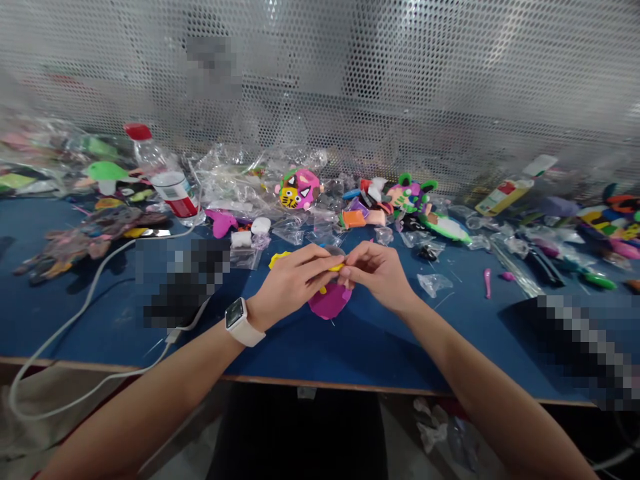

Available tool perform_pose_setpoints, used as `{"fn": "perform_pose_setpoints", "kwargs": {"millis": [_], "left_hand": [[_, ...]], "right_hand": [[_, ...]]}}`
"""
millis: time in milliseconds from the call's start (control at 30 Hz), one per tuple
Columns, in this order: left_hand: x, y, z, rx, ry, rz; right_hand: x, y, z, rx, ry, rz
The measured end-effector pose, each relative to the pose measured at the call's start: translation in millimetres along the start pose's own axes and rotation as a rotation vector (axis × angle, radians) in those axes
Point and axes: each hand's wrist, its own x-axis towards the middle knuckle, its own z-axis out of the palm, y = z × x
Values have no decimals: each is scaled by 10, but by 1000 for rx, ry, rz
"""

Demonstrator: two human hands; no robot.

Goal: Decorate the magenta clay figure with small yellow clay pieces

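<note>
My left hand [293, 280], with a white watch [240, 321] on its wrist, is closed around a small piece of yellow clay [336, 268]. From the other side, my right hand [377, 272] pinches at the same yellow piece with thumb and fingertips. Below the fingers a flat magenta clay disc [330, 305] lies on the blue table, partly covered by my hands. More yellow clay [277, 259] shows behind my left hand.
Behind my hands stand a clay cat face [299, 189], orange clay [354, 219] and crumpled clear wrappers [434, 285]. A red-capped bottle [175, 190] leans at the left, near a white cable [95, 293]. A pink tool [487, 283] lies right.
</note>
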Motion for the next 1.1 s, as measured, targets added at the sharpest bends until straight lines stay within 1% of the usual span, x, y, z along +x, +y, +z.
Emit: {"fn": "perform_pose_setpoints", "kwargs": {"millis": [67,133,233,300,467,600,800,967,1100], "left_hand": [[-2,-4,-1,1,-2,10],[-3,-5,-4,-3,4,20],[-1,1,-8,12,18,36],[-1,4,-10,28,17,41],[2,-2,-6,47,-12,23],[3,-7,-2,26,2,25],[-5,-13,4,41,-10,25],[2,-7,-6,46,-8,28],[4,1,-6,78,-7,27]], "right_hand": [[0,-2,-1,-5,12,-15],[0,-10,-6,1,-4,-11],[0,-16,-9,16,-45,30],[2,-15,-7,28,-48,51],[1,-17,-1,100,-34,37],[-5,-20,-1,85,-57,72],[8,-19,7,86,16,43],[3,-19,5,59,-14,66],[-9,-2,7,41,-6,45]]}}
